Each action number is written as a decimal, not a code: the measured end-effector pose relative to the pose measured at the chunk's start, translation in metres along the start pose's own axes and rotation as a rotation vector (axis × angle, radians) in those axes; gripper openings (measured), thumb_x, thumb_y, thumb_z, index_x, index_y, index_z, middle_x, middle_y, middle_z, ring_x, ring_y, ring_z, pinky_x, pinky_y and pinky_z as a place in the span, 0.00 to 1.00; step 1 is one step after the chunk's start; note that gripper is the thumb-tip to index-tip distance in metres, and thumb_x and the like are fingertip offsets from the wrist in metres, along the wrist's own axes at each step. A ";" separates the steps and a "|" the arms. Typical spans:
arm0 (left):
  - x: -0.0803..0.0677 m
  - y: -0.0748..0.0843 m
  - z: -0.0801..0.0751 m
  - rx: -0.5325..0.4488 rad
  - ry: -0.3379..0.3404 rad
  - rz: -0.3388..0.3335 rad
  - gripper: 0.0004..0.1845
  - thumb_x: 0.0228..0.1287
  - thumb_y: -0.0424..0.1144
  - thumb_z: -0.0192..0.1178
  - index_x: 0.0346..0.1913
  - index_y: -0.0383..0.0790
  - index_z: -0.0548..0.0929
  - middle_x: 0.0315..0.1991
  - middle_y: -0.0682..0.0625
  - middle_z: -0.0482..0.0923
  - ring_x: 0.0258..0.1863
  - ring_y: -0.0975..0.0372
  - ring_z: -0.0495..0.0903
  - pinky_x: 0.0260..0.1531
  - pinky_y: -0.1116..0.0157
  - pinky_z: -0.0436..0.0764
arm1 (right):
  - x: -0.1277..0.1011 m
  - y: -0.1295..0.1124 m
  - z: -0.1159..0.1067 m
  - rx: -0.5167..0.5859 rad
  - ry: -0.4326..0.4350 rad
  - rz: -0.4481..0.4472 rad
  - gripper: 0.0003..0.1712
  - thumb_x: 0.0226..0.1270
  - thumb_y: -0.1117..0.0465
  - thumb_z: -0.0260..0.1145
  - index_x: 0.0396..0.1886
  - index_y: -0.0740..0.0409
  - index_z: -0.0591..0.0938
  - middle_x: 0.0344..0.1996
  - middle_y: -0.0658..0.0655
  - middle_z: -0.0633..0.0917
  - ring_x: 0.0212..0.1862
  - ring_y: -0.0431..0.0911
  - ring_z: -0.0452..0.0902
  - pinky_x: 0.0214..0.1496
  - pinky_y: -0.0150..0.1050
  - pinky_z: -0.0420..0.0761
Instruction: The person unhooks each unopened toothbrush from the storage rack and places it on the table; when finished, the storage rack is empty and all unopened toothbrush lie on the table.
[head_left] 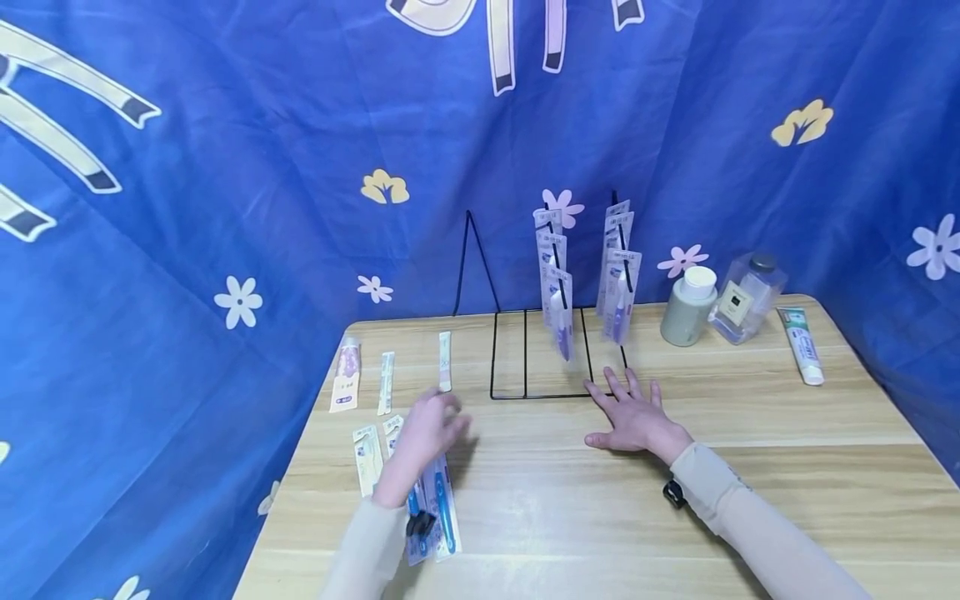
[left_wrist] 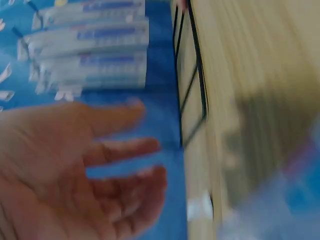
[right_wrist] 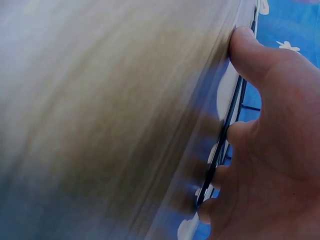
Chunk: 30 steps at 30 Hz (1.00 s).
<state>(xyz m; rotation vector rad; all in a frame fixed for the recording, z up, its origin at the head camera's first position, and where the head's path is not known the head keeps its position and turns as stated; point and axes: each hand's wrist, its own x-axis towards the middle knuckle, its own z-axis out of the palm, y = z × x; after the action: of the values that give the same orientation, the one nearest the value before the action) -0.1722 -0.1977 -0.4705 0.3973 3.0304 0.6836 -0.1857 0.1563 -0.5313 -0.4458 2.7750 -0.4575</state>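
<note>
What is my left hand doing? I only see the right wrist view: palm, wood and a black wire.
Observer: Your left hand is open and holds nothing, above the toothbrush packs lying on the left of the table.
Operator: And that black wire?
Observer: It is the base of a wire rack. Your right hand lies flat with its fingertips at the rack's front right corner.
Operator: Is anything on the rack?
Observer: Two rows of hanging packs, side by side.
</note>
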 end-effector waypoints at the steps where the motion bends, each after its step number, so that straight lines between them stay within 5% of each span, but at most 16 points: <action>1: 0.011 0.006 0.003 -0.033 -0.051 0.061 0.21 0.62 0.41 0.71 0.56 0.36 0.83 0.57 0.38 0.81 0.55 0.45 0.81 0.58 0.46 0.81 | 0.000 0.001 0.000 0.000 0.000 0.002 0.57 0.61 0.29 0.66 0.83 0.44 0.54 0.83 0.66 0.46 0.80 0.73 0.34 0.71 0.82 0.35; 4: 0.040 0.019 0.018 -0.052 -0.239 0.199 0.40 0.66 0.50 0.68 0.77 0.44 0.65 0.76 0.36 0.63 0.74 0.39 0.64 0.72 0.39 0.65 | 0.000 0.002 0.000 -0.002 -0.003 0.009 0.57 0.61 0.29 0.66 0.83 0.44 0.54 0.83 0.66 0.45 0.80 0.73 0.34 0.71 0.82 0.35; 7: 0.059 0.027 0.039 0.062 -0.380 0.237 0.46 0.68 0.62 0.60 0.82 0.57 0.50 0.83 0.38 0.42 0.81 0.36 0.44 0.74 0.32 0.53 | 0.001 0.003 0.000 -0.009 -0.008 0.011 0.57 0.61 0.28 0.66 0.83 0.43 0.54 0.83 0.66 0.45 0.80 0.73 0.34 0.71 0.82 0.35; 13: 0.064 0.036 0.063 0.275 -0.537 0.066 0.42 0.69 0.76 0.41 0.81 0.70 0.43 0.84 0.48 0.27 0.82 0.40 0.29 0.74 0.30 0.44 | 0.003 0.001 0.000 -0.009 -0.009 0.002 0.57 0.61 0.28 0.65 0.83 0.44 0.55 0.82 0.67 0.46 0.80 0.74 0.35 0.71 0.82 0.35; 21: 0.062 0.042 0.066 0.300 -0.565 -0.009 0.42 0.68 0.77 0.40 0.80 0.74 0.43 0.84 0.52 0.26 0.82 0.43 0.25 0.74 0.30 0.42 | 0.002 0.002 0.000 -0.021 0.033 -0.015 0.57 0.60 0.29 0.67 0.82 0.44 0.56 0.82 0.67 0.48 0.80 0.73 0.36 0.72 0.80 0.35; 24: 0.061 0.043 0.066 0.300 -0.578 -0.022 0.43 0.66 0.78 0.41 0.80 0.75 0.42 0.84 0.52 0.26 0.82 0.44 0.25 0.75 0.31 0.41 | -0.002 -0.003 -0.004 -0.021 0.150 -0.072 0.53 0.60 0.34 0.71 0.79 0.49 0.63 0.79 0.69 0.59 0.79 0.73 0.48 0.74 0.78 0.44; 26: 0.061 0.042 0.069 0.300 -0.577 -0.023 0.43 0.65 0.79 0.41 0.80 0.76 0.42 0.84 0.52 0.26 0.82 0.44 0.25 0.75 0.30 0.41 | -0.006 -0.011 -0.013 0.010 0.294 -0.131 0.45 0.61 0.41 0.74 0.74 0.54 0.72 0.72 0.69 0.72 0.72 0.70 0.66 0.72 0.73 0.60; 30: 0.061 0.042 0.069 0.295 -0.572 -0.030 0.44 0.64 0.80 0.42 0.79 0.78 0.42 0.85 0.53 0.28 0.83 0.45 0.26 0.75 0.30 0.41 | -0.008 -0.032 -0.043 0.139 0.640 -0.290 0.23 0.62 0.58 0.74 0.56 0.60 0.84 0.53 0.64 0.87 0.53 0.60 0.85 0.54 0.58 0.84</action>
<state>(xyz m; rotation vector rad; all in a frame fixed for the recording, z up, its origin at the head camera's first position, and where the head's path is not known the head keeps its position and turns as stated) -0.2161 -0.1171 -0.5119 0.4554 2.5715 0.0838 -0.1846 0.1416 -0.4789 -0.7896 3.2546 -1.0074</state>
